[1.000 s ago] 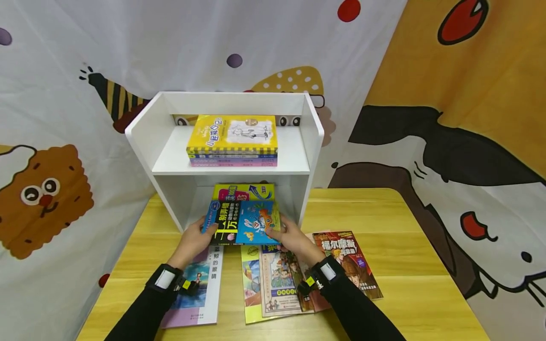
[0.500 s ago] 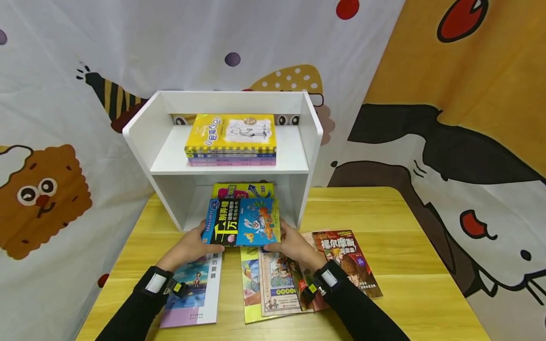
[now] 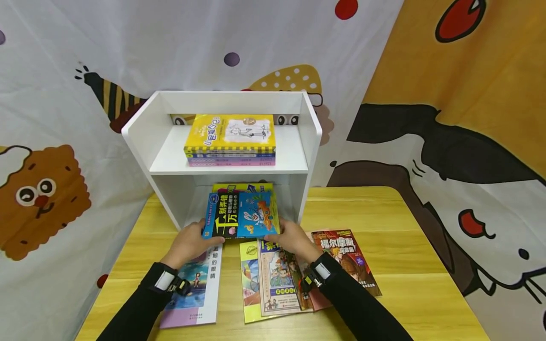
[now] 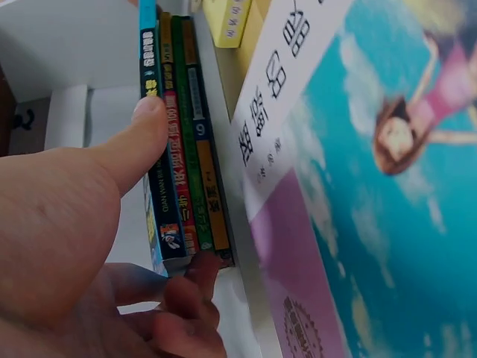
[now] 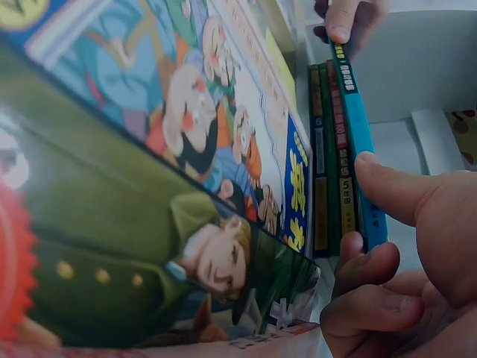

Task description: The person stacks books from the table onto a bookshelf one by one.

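Between the two hands, at the mouth of the lower shelf — blue-and-black book [image 3: 241,215], cover up. Left hand [image 3: 190,245] clamps its left end, thumb along the near edge, fingers curled below. Right hand [image 3: 294,239] does the same at the right end, thumb on the edge, fingers bent in.

Directly under the grip: a stack of books [image 4: 195,134], spines toward the person, at least three visible. From here I can't tell whether the held book rests fully on it. Just beyond the grip, a lime-green cover [image 3: 266,186] pokes out.

Around and above the grip: white shelf unit [image 3: 168,192]; its upper level carries a pile topped by a yellow book [image 3: 232,135].

Nearer the person than the grip, on the wooden table [image 3: 414,284]: sea-cover book [image 3: 209,298] by the left forearm; overlapping books [image 3: 279,284] by the right — red-brown book [image 3: 351,265] outermost.
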Demonstrator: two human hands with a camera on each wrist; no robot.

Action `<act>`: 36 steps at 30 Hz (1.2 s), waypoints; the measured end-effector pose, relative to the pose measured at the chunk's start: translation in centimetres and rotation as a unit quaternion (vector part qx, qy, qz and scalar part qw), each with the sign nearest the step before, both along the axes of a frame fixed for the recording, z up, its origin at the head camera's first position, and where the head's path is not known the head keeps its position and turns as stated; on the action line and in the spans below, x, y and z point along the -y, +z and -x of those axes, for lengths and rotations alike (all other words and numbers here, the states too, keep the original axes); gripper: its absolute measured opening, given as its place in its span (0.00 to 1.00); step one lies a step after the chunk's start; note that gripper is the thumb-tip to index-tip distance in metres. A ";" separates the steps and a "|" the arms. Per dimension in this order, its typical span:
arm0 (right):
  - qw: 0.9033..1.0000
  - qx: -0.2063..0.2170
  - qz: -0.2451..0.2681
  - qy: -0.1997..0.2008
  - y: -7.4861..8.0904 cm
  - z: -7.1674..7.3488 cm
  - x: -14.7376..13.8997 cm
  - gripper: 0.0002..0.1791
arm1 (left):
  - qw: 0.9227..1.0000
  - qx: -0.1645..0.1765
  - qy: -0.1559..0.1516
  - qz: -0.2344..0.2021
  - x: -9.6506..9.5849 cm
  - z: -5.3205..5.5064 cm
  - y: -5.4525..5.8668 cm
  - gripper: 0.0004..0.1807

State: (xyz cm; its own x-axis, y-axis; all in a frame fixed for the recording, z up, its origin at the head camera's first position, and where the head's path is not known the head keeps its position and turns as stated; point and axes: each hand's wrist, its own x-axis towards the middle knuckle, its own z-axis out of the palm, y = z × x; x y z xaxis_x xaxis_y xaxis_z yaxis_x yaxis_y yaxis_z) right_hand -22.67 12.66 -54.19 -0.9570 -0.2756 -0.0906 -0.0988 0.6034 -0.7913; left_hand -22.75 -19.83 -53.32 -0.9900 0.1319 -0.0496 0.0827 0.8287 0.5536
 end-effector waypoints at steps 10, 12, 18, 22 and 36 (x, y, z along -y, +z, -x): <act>0.996 -0.022 -0.083 -0.011 0.0 1.4 0.2 0.48 | 0.997 -0.060 0.012 0.039 -0.2 1.0 -0.1 0.44; 0.996 -0.018 -0.086 -0.014 -0.1 1.6 0.3 0.49 | 0.997 -0.069 0.018 0.040 -0.2 1.2 -0.1 0.42; 0.995 -0.029 -0.089 -0.017 -0.4 2.4 0.4 0.46 | 0.993 -0.088 0.038 0.065 -0.5 1.7 -0.5 0.43; 0.993 -0.045 -0.110 -0.018 -0.4 2.7 0.6 0.43 | 0.990 -0.103 0.048 0.084 -0.6 1.9 -0.7 0.44; 0.984 -0.074 -0.158 -0.036 -0.4 3.5 1.1 0.43 | 0.987 -0.122 0.058 0.082 -0.8 2.7 -1.1 0.40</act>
State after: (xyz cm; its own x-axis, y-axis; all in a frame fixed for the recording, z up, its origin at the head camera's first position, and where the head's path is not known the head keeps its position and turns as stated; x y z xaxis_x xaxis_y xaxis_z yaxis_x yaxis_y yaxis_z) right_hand -26.20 11.59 -54.60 -0.9823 -0.1862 -0.0191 -0.1462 0.8271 -0.5427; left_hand -25.43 -19.08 -54.39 -0.9832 0.0268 0.1806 0.0960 0.9175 0.3861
